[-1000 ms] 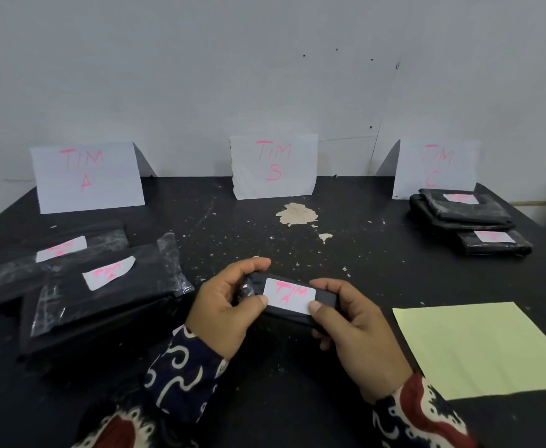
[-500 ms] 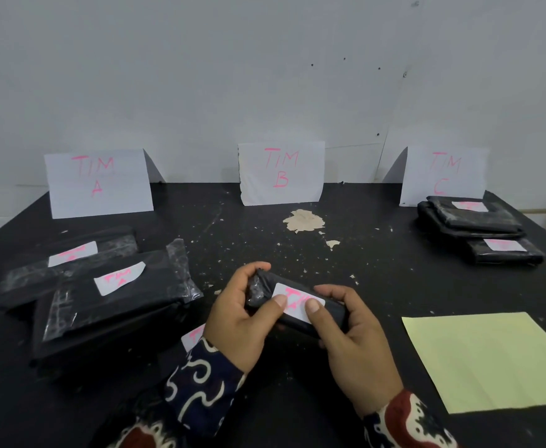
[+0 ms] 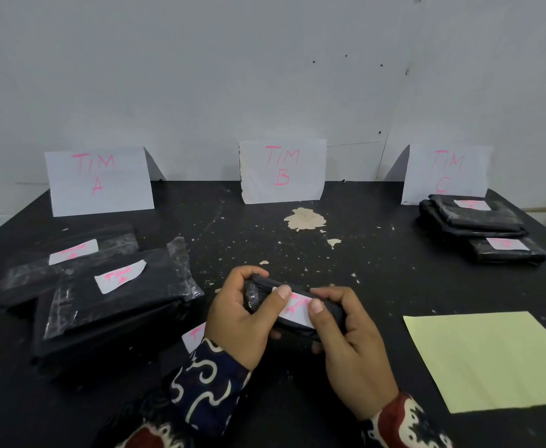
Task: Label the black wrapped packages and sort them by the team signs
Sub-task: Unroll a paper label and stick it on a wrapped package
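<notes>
Here we hold one small black package (image 3: 297, 313) above the near middle of the black table (image 3: 378, 270), gripped from both ends: the left hand (image 3: 242, 321) curls round its left end and the right hand (image 3: 351, 337) round its right end. Both thumbs press on the white label (image 3: 297, 310) stuck to its top, which carries pink lettering partly hidden under them. Just beneath our left wrist we see one more white label (image 3: 194, 337), mostly hidden by the patterned sleeve (image 3: 207, 386).

To the near right, one pale yellow sheet (image 3: 491, 360) lies flat on the table, apart from the hands.

To the left, we count two labelled packages (image 3: 103, 286), overlapping, the nearer resting partly on the farther. At far right, we count at least three labelled packages (image 3: 482, 221): two stacked and one in front, touching the stack.

Along the back edge stand three paper signs against the wall: TIM A sign (image 3: 98, 181) left, TIM B sign (image 3: 283, 171) centre, TIM C sign (image 3: 446, 173) right, its lower edge hidden by the stack. A patch of chipped paint (image 3: 305, 218) lies before the centre sign.
</notes>
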